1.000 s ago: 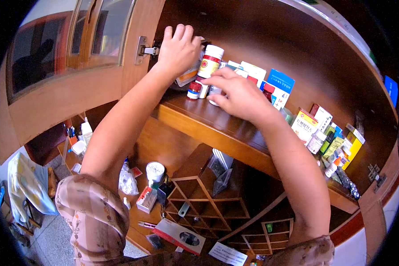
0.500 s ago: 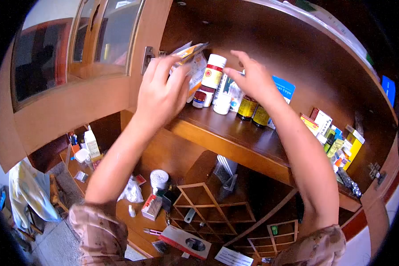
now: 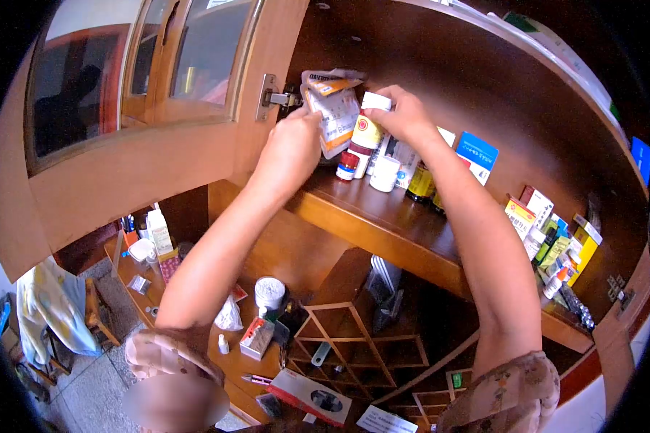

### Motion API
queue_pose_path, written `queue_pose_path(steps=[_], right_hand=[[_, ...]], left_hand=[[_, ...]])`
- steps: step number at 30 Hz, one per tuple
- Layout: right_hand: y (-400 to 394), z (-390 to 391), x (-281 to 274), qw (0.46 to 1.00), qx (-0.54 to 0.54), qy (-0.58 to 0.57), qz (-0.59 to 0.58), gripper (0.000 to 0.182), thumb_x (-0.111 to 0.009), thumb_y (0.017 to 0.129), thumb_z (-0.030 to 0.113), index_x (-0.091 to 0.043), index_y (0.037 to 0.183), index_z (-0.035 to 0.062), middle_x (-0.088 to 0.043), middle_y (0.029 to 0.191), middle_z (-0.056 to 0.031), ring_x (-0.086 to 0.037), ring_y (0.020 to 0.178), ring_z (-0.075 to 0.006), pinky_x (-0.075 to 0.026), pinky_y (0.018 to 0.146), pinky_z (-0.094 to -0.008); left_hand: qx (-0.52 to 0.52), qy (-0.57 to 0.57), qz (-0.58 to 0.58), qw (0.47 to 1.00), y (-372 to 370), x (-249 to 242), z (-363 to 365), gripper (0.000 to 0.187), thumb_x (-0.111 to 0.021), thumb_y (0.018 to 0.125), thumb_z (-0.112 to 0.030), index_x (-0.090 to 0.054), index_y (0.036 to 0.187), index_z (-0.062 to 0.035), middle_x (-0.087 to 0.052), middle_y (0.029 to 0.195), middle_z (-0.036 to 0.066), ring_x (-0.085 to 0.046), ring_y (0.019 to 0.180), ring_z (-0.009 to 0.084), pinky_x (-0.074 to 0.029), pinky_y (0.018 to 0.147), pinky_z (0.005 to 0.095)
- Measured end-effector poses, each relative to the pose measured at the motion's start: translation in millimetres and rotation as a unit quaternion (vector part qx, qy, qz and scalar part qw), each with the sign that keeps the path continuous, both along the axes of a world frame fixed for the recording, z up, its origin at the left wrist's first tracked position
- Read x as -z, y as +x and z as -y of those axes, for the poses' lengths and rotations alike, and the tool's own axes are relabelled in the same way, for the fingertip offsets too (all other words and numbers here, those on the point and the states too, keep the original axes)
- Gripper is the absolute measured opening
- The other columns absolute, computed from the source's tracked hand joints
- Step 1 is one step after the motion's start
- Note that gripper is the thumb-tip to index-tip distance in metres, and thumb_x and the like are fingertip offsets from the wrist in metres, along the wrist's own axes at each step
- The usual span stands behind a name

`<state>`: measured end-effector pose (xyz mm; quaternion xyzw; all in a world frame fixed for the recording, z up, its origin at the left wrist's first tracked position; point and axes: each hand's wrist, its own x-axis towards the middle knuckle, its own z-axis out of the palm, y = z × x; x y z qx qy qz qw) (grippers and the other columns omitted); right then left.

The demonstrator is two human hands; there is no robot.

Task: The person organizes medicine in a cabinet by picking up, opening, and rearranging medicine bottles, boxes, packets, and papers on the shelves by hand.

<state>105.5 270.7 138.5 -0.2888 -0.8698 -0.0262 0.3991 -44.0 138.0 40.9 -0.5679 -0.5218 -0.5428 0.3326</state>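
Observation:
My right hand grips the white cap of a yellow-and-red pill bottle. The bottle is upright, above another dark-lidded white bottle. My left hand is closed beside the left edge of several white-and-orange flat packets; its fingertips are hidden, so what it holds cannot be seen. In front of the packets stands a small jar with a dark red lid. To its right are a small white bottle and a yellow-labelled dark bottle, partly covered by my right forearm.
On the wooden shelf, a blue-and-white box stands behind my right forearm. Medicine boxes and small bottles crowd the right end. A glazed cabinet door swings out at left. Below are a desk with a round tub and a wooden lattice.
My right hand has come down and left onto the bottle's cap. My left hand's fingers have closed beside the packets. The view has shifted, so the shelf appears further right.

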Motion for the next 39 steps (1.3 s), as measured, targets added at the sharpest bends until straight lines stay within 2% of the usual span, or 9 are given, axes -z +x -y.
queue_pose_path(steps=[8,11,12,14,18,23,28,31,39], right_hand=[[17,34,-11,0.982,-0.121,0.06,-0.131,0.049,-0.075,0.066,0.031,-0.06,0.108,0.0084,-0.067,0.091,-0.0127,-0.065,0.083,-0.0198,-0.052,0.075,-0.032],[34,98,-9,0.983,-0.17,0.006,-0.062,0.048,-0.073,0.067,0.029,-0.06,0.107,0.0063,-0.064,0.083,-0.0113,-0.063,0.077,-0.0165,-0.051,0.067,-0.0309],[34,117,-2,0.978,-0.197,-0.038,-0.05,0.047,-0.073,0.068,0.028,-0.059,0.107,0.0054,-0.065,0.085,-0.0123,-0.064,0.077,-0.0182,-0.052,0.067,-0.0324],[24,110,13,0.985,-0.172,0.016,-0.016,0.046,-0.073,0.069,0.027,-0.058,0.106,0.0047,-0.066,0.087,-0.0139,-0.065,0.077,-0.0203,-0.052,0.067,-0.0334],[4,112,46,0.989,-0.151,-0.008,0.009,0.046,-0.07,0.07,0.022,-0.055,0.11,0.005,-0.065,0.092,-0.0192,-0.064,0.088,-0.0304,-0.05,0.079,-0.0381],[-33,101,58,0.987,-0.15,0.035,-0.048,0.04,-0.06,0.074,0.009,-0.053,0.112,0.0002,-0.062,0.1,-0.0259,-0.059,0.098,-0.04,-0.046,0.088,-0.0437],[-42,98,62,0.989,-0.11,0.086,-0.04,0.035,-0.06,0.076,0.008,-0.053,0.11,0.0029,-0.064,0.096,-0.0224,-0.061,0.091,-0.0398,-0.049,0.081,-0.042],[-40,103,62,0.994,-0.054,0.096,0.027,0.028,-0.059,0.078,0.015,-0.059,0.102,0.0022,-0.065,0.09,-0.0227,-0.062,0.087,-0.0386,-0.05,0.078,-0.0423],[-49,75,58,0.986,0.005,0.168,0.024,0.024,-0.055,0.085,0.024,-0.065,0.105,0.0149,-0.066,0.089,-0.0184,-0.063,0.083,-0.0364,-0.051,0.073,-0.0453]], left_hand=[[-0.025,-0.216,-0.086,0.972,9,-74,33,0.045,-0.046,0.089,-0.039,-0.067,0.091,0.0014,-0.063,0.085,0.028,-0.062,0.086,0.042,-0.048,0.08,0.0447],[0.104,-0.18,0.068,0.976,4,-77,16,0.061,-0.036,0.089,-0.055,-0.064,0.105,-0.0035,-0.062,0.103,0.028,-0.058,0.1,0.0374,-0.043,0.088,0.0404],[0.126,-0.169,0.005,0.978,-14,-82,-1,0.065,-0.036,0.088,-0.061,-0.06,0.115,-0.007,-0.059,0.113,0.025,-0.057,0.104,0.0358,-0.043,0.087,0.0383],[0.144,-0.279,0.085,0.946,3,-89,32,0.067,-0.035,0.088,-0.065,-0.058,0.121,-0.0107,-0.06,0.115,0.02,-0.056,0.105,0.0327,-0.041,0.09,0.0408],[0.175,-0.275,0.173,0.929,-9,-96,0,0.064,-0.032,0.092,-0.059,-0.059,0.119,-0.0077,-0.055,0.119,0.02,-0.053,0.108,0.0329,-0.042,0.088,0.0513],[0.127,-0.281,0.124,0.943,0,-94,18,0.066,-0.033,0.091,-0.061,-0.058,0.12,-0.0062,-0.06,0.109,0.02,-0.056,0.105,0.0324,-0.044,0.088,0.046],[0.091,-0.296,0.126,0.943,2,-101,7,0.066,-0.046,0.086,-0.061,-0.059,0.112,-0.0015,-0.064,0.104,0.019,-0.061,0.097,0.0305,-0.045,0.086,0.0422],[-0.104,-0.237,-0.075,0.963,5,-98,-14,0.055,-0.058,0.082,-0.049,-0.058,0.115,-0.0056,-0.063,0.106,0.022,-0.061,0.099,0.0346,-0.046,0.088,0.0419],[-0.205,-0.265,-0.076,0.939,24,-118,5,0.031,-0.057,0.087,-0.035,-0.07,0.101,-0.0104,-0.067,0.103,0.012,-0.065,0.094,0.0277,-0.051,0.084,0.041]])
